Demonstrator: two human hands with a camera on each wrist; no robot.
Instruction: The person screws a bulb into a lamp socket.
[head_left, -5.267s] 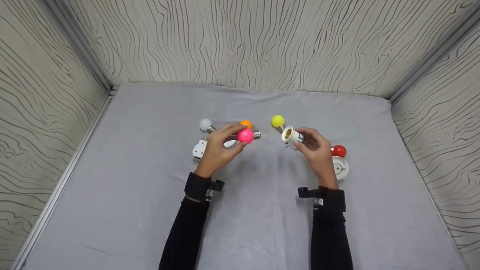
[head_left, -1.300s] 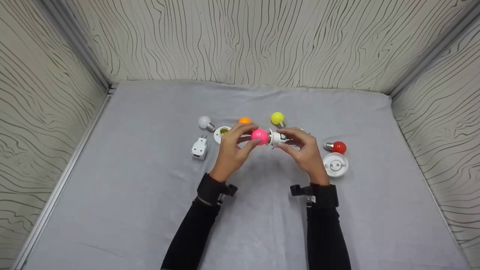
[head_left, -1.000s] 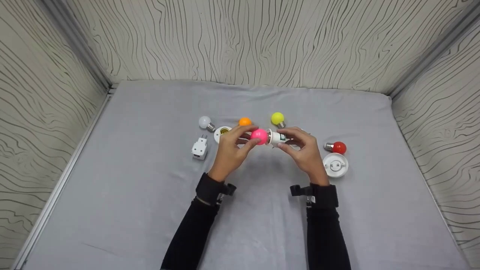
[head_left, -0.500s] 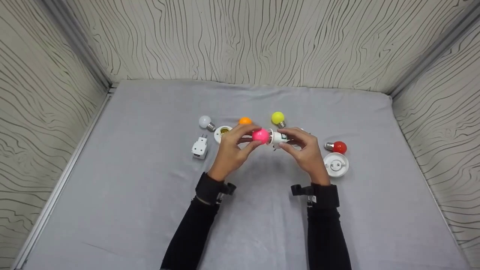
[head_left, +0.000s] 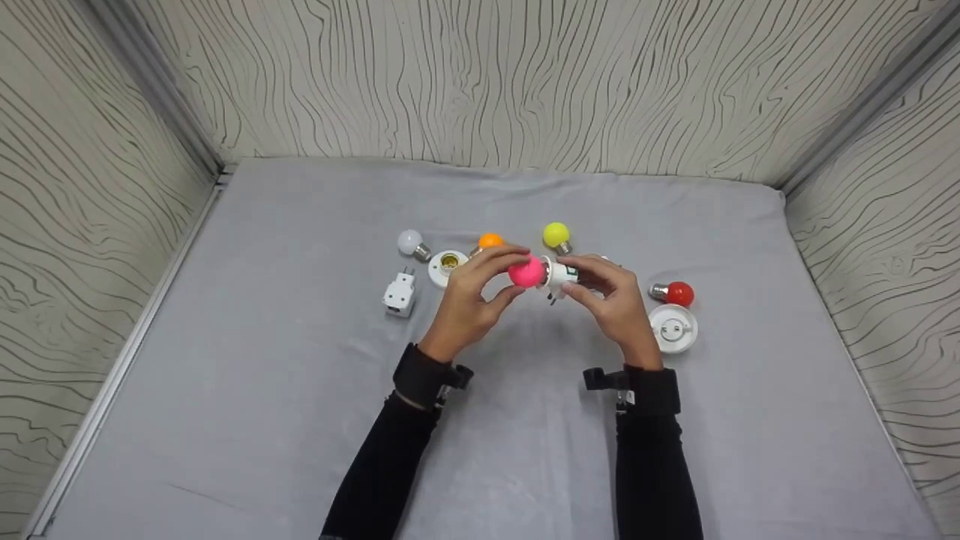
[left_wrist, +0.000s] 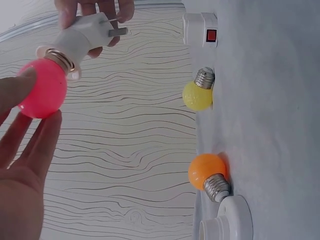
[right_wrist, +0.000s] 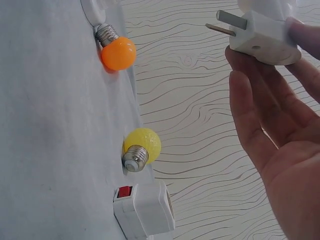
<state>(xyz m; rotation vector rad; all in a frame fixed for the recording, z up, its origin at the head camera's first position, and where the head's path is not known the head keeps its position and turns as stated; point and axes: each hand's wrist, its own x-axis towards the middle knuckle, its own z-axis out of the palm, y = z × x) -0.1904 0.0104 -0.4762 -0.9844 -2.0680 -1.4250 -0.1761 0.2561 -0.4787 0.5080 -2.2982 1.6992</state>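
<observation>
My left hand pinches the round globe of a pink light bulb between thumb and fingers. The bulb's metal screw base sits partly in the mouth of a white plug-in lamp socket, some bare thread showing at the rim in the left wrist view. That socket is gripped by the thumb and fingers of my right hand. Its two flat prongs stick out in the right wrist view. Both pieces are held up above the grey cloth, bulb on the left and socket on the right.
Behind the hands lie a white bulb, an orange bulb and a yellow bulb. At left are a white plug adapter and a round lamp holder; at right, a red bulb, a round white base and a red-switched socket.
Earlier the pink bulb and the socket were held apart; they have been brought together, base into mouth. Over the last second the bulb shifts slightly right and the left fingers change position on it.
</observation>
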